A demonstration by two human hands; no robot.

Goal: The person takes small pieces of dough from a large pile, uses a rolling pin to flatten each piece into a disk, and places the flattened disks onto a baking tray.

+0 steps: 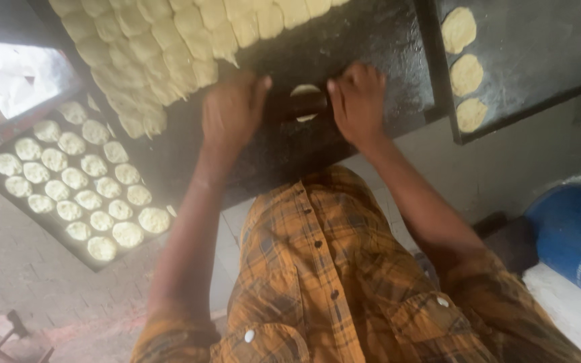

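A dark rolling pin lies on the black table between the two hands, its long axis running left to right across the view, parallel to the person's chest. It is short, thick and nearly black, blurred in the picture. The left hand curls over its left end and the right hand over its right end, fingers bent down and pressing on it. Under the pin sits a small pale dough disc, showing as a sliver above and below the pin.

Beyond the hands a mass of flattened dough rounds overlaps in rows on the same table. To the left a dark tray holds rows of small dough rounds, well apart from the hands. To the right another dark tray carries three rounds in a column. A blue drum stands at the lower right, beside the checked orange shirt
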